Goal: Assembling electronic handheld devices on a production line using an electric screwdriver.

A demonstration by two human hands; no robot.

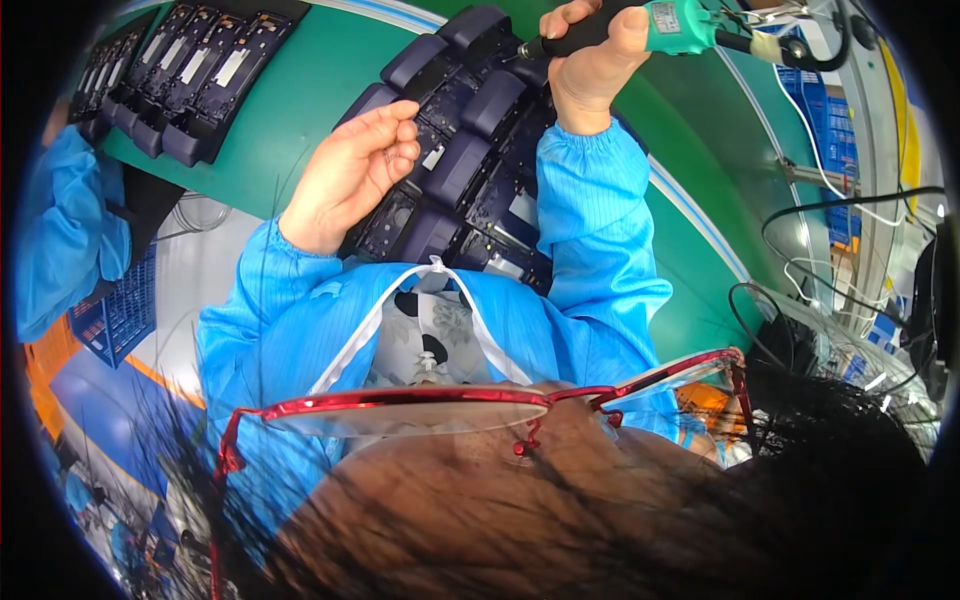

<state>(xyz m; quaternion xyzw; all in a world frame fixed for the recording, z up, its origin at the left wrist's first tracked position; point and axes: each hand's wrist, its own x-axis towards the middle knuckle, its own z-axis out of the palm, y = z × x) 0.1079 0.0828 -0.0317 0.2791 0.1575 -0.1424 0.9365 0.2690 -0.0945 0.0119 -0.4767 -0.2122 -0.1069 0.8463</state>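
Note:
My right hand (598,72) is wrapped round the black grip of an electric screwdriver (682,27) with a teal-green body. The tool lies nearly level, its tip pointing left above the far part of a group of dark plastic housings (456,180). These housings sit close together in front of me, with raised rounded ends and open bays showing screw posts and pale labels. Over their left side hovers my left hand (362,160), thumb and fingertips pinched together. Whatever is between those fingertips, if anything, is too small to see.
More dark housings (200,70) stand in a row at the far left of the green work surface (270,140). A co-worker's blue sleeve (70,240) is at the left edge, near a blue crate (120,310). Cables (850,200) and blue bins (830,130) line the right.

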